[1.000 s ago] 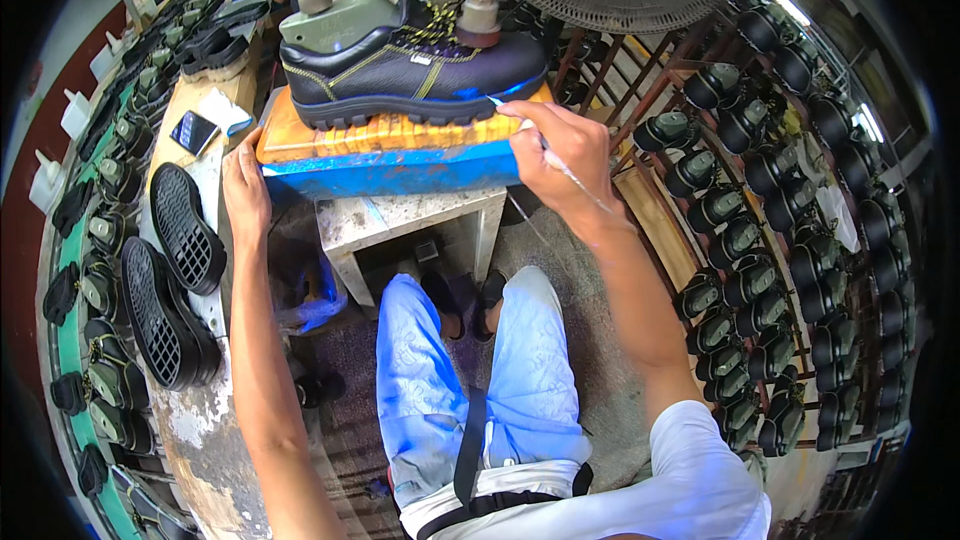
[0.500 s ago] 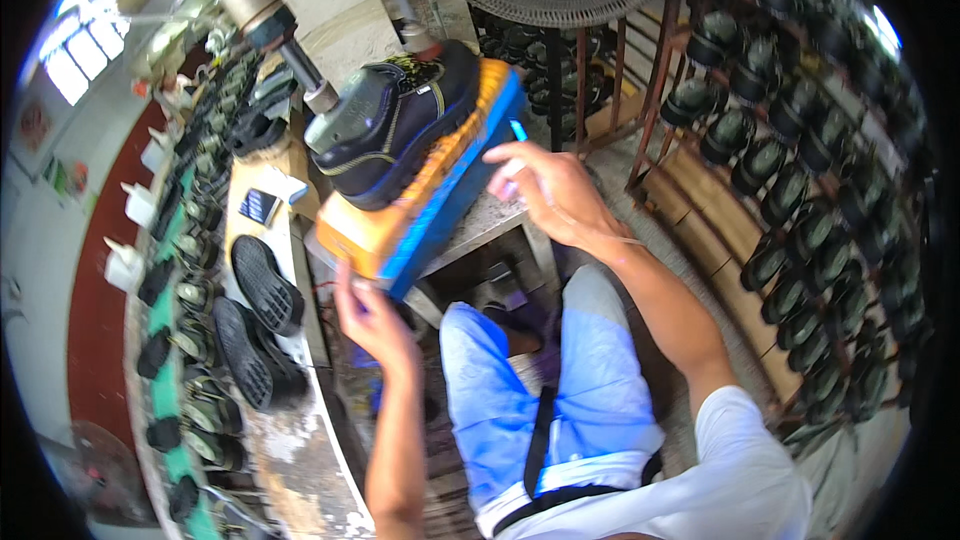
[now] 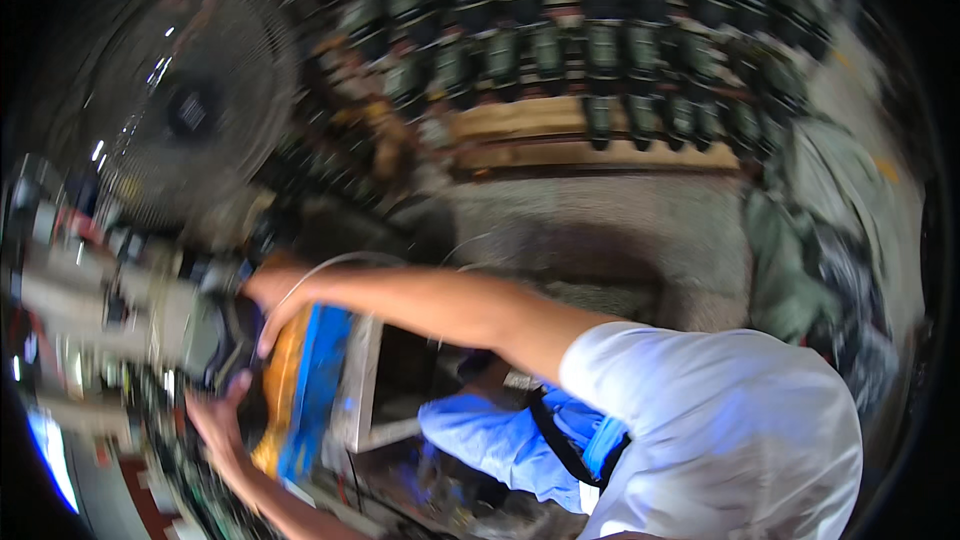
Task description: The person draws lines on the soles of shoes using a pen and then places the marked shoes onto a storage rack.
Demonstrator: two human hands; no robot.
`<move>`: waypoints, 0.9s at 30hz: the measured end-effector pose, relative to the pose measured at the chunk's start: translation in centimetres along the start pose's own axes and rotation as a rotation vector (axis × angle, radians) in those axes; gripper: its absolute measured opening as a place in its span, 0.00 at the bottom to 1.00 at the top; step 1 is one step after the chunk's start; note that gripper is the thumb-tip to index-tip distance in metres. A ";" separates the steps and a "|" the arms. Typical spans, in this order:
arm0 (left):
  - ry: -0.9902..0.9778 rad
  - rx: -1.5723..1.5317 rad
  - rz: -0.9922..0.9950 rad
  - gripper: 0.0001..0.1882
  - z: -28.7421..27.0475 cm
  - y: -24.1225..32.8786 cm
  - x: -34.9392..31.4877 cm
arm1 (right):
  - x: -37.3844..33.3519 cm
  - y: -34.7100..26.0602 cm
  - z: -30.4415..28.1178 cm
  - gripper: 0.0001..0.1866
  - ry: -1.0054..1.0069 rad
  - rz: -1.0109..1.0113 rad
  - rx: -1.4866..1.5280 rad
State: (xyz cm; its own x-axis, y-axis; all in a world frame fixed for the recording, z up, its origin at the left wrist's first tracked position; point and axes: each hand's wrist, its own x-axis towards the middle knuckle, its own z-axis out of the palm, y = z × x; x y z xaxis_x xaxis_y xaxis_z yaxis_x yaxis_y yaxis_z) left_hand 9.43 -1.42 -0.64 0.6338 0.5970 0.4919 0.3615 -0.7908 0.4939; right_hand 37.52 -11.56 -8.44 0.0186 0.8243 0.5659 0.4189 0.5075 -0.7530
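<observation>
A dark work shoe (image 3: 240,335) with a greenish-grey upper sits at the left, beside an orange and blue pad (image 3: 318,370) of the press. My right hand (image 3: 277,298) reaches across to the shoe's far end. Its thumb lies along the side, and the other fingers pass behind the shoe. At the near end, my left hand (image 3: 216,418) has its thumb against the shoe and its fingers curved around it. Both hands are smeared by motion, so the exact finger contact is hard to make out.
A large round fan (image 3: 190,110) stands at the upper left. Rack shelves of shoes (image 3: 600,50) run along the far side, above wooden boards (image 3: 540,120). Grey-green sheeting (image 3: 830,210) hangs at the right. A metal table edge (image 3: 360,380) borders the pad.
My view has swung to the right, bringing the shoe and pad to the left side. Both hands have moved from the pad's edges onto the shoe.
</observation>
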 end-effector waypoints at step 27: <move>-0.194 0.260 0.941 0.27 21.4 26.1 1.4 | -75.7 -19.3 -0.7 0.42 1.673 0.737 0.741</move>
State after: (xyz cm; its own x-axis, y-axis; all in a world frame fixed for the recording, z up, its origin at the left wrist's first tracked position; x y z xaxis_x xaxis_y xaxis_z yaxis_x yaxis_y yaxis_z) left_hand 34.39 -24.19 -2.41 0.8318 -0.3024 0.4654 -0.2218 -0.9498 -0.2208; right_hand 28.66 -83.89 -36.50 0.8572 0.0919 -0.5067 -0.4572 0.5886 -0.6667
